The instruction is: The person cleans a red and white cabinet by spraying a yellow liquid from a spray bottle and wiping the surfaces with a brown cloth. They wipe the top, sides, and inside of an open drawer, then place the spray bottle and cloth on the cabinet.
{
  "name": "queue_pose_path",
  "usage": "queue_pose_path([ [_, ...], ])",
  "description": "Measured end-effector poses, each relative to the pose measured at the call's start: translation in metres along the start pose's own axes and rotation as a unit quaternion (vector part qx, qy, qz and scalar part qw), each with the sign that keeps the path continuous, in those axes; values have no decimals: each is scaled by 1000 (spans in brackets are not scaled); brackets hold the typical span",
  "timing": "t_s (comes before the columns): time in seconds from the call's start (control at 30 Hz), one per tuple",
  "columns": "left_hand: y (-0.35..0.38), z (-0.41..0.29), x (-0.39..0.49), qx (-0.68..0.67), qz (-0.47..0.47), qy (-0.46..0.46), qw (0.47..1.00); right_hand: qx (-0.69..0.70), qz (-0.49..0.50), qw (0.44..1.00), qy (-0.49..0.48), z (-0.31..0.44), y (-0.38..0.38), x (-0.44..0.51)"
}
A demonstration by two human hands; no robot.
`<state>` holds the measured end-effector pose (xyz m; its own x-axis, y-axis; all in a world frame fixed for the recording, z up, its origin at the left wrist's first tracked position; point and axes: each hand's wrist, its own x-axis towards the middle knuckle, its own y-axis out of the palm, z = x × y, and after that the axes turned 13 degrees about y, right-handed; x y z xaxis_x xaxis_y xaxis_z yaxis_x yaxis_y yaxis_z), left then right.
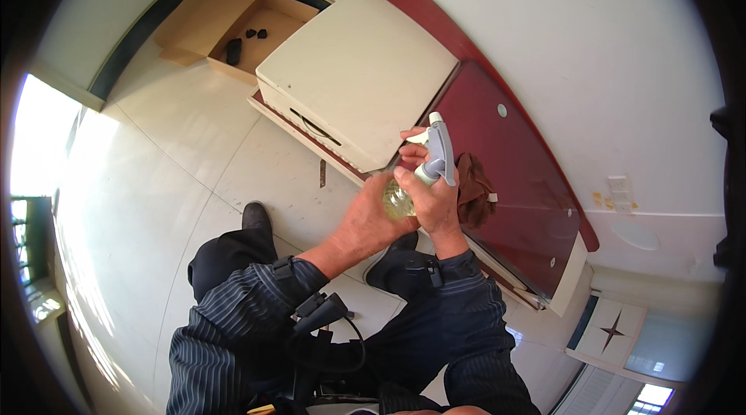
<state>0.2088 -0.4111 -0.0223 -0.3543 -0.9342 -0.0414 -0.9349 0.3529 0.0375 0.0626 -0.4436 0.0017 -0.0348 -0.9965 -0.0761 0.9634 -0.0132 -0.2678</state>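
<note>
A clear spray bottle (398,201) with pale yellow liquid is held between both hands, tilted, its grey and white trigger head (438,150) pointing up and away from me. My left hand (373,211) wraps the round body of the bottle. My right hand (436,199) grips around the neck just below the trigger head, and some fingertips show behind the white trigger. Just right of the head, a crumpled brown cloth (475,196) lies on the dark red tabletop (524,164). The hands hide much of the bottle body.
A cream box-shaped cabinet (355,71) stands on the left of the tabletop. Beyond it, an open cardboard box (285,13) on the floor holds several black pieces. A raised red edge (466,36) runs along the wall. Wall sockets (619,190) are at right. Pale tiles (175,135) cover the floor.
</note>
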Motion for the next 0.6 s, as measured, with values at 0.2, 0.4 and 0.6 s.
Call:
queue_pose_path([
  [0.2,5,14,-16,-47,-11,-7,999,-91,60,994,10,-4,0,-8],
  [0.4,7,16,-18,-62,2,-54,997,-81,60,995,9,-11,3,-7],
  [0.6,5,10,-15,-75,13,-59,995,-75,66,995,14,-11,0,-5],
])
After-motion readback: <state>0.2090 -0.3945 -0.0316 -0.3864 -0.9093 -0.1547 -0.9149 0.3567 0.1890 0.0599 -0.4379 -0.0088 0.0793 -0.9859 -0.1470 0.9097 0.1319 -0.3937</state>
